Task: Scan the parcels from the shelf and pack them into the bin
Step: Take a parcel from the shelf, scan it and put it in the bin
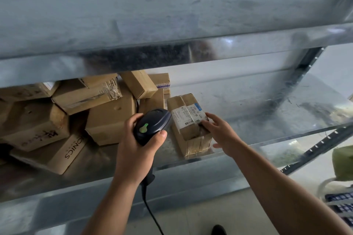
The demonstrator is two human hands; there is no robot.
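head view: a taped brown parcel [188,126] with a white label is seen lying flat near the front edge of the metal shelf [257,105], a little right of the middle. its labelled top and right side are touched by the fingers of the right hand [222,133], which are spread and nearly straight; nothing is gripped by them. just left of the parcel a dark handheld scanner [152,125] is held by the left hand [138,149], with fingers and thumb curled round its body, and its head is placed just beside the parcel's left edge. a black cable [150,213] is seen hanging from the handle, down past the shelf's front edge. the two hands are apart, with the parcel between them. toward the left end and the back of the shelf a loose pile of cardboard boxes [107,118] is stacked, several of them tilted. an upper shelf [172,15] is seen above, blurred. a green object [342,160], too unclear to be named, is seen beyond the shelf's right front corner.
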